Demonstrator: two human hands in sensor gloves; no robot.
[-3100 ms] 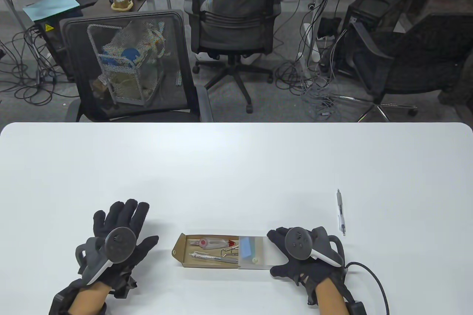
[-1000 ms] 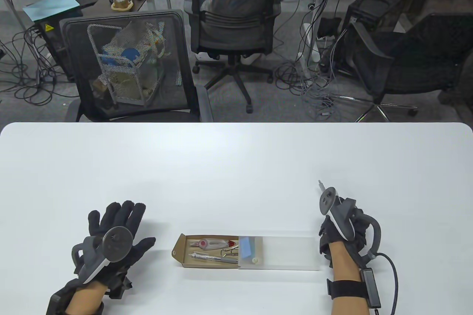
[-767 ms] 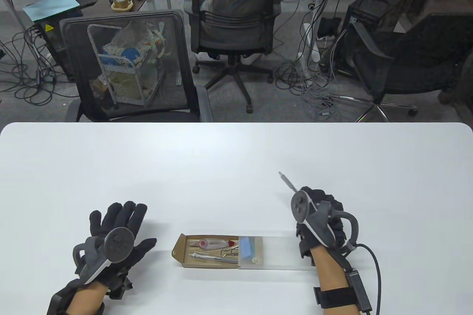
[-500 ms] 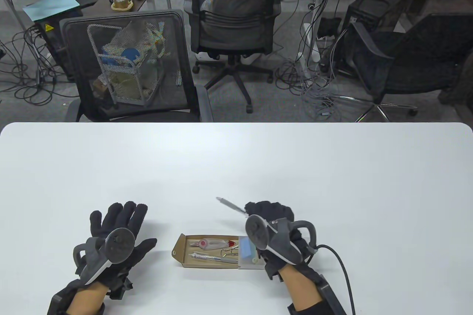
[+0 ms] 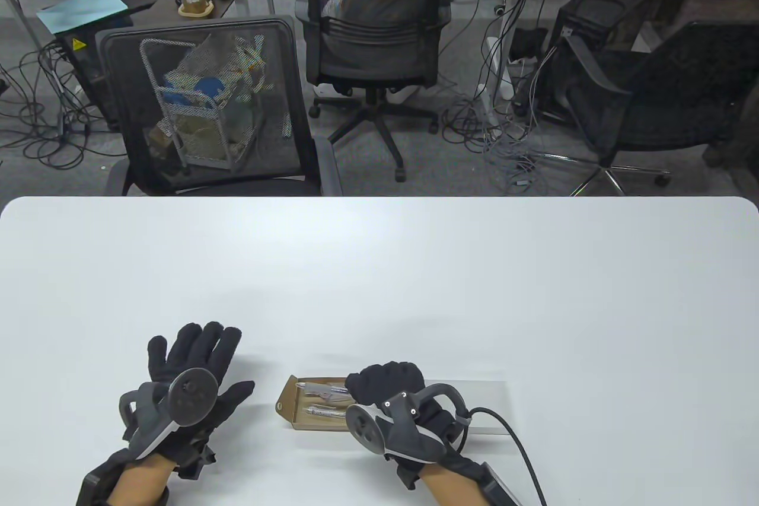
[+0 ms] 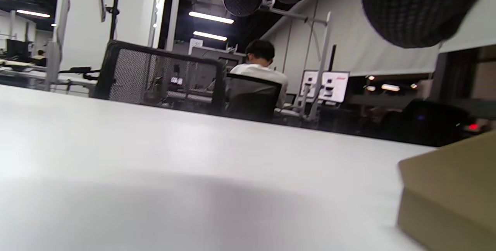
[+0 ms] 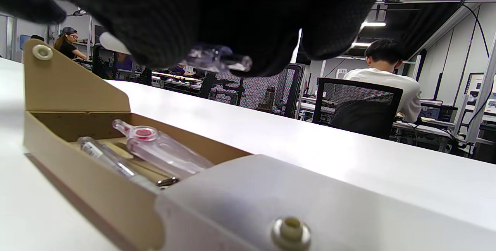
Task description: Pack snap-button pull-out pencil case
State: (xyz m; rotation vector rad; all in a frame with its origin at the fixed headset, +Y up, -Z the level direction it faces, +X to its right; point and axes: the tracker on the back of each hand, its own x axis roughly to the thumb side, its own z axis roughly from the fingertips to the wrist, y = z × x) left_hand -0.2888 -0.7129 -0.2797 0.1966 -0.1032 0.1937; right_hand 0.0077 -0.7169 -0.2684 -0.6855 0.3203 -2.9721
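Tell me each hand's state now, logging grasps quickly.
Left hand: open, flat on the table, holding nothing.
Right hand: closed on a clear pen over the tray.

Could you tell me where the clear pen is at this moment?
In the right wrist view, the clear plastic pen is held by the right hand just above the open brown cardboard tray, near the table's front edge.

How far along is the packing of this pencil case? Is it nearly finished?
Partly done. The cardboard tray already holds a pen and a clear tool with a red dot. Right now the right hand is over the tray, holding another clear pen just above it. Left to do: set it down, slide the tray into the translucent sleeve and snap it. The left hand rests open on the table.
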